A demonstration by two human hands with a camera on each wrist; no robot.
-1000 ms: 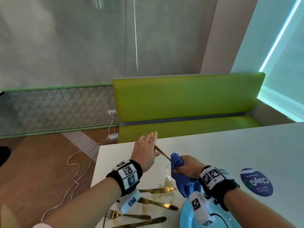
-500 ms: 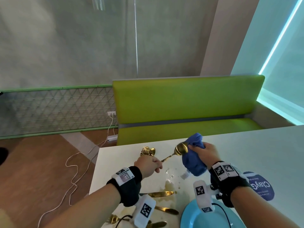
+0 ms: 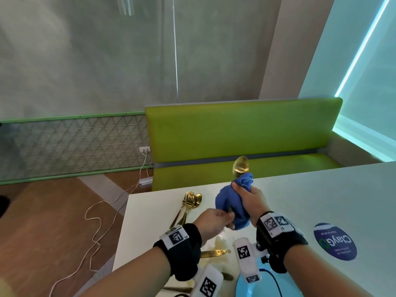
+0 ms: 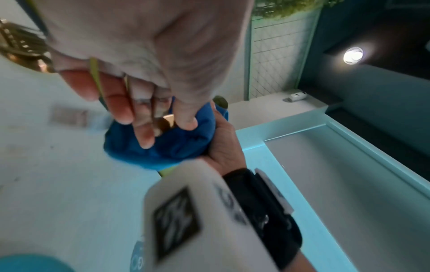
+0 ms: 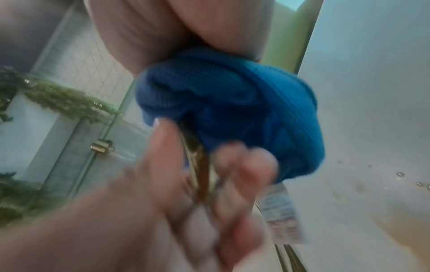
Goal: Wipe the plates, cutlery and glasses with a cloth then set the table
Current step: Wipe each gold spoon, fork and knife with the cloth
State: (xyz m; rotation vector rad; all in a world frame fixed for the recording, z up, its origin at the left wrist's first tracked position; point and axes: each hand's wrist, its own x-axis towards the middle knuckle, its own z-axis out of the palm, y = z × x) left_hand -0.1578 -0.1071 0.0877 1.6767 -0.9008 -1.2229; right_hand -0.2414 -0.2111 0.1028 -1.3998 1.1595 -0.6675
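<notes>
My left hand (image 3: 216, 220) pinches the handle end of a gold spoon (image 3: 241, 166), whose bowl sticks up above the blue cloth (image 3: 232, 202). My right hand (image 3: 248, 197) grips the cloth bunched around the spoon's stem. In the left wrist view the left fingers (image 4: 142, 128) curl on the gold handle against the cloth (image 4: 163, 147). In the right wrist view the cloth (image 5: 244, 110) hangs from the right hand with the handle (image 5: 200, 165) below it. Gold forks and a spoon (image 3: 189, 200) lie on the white table (image 3: 321, 196). A light blue plate (image 3: 265, 286) sits at the near edge.
More gold cutlery (image 3: 213, 252) lies near a wet patch under my wrists. A round blue sticker (image 3: 335, 241) is on the table at right. A green bench (image 3: 242, 133) stands beyond the table's far edge. A white cable (image 3: 94, 213) trails over the floor at left.
The spoon has swung from lying sideways to standing upright. The cloth in my right hand has slid from the bowl down onto the stem. Both hands have drawn closer together.
</notes>
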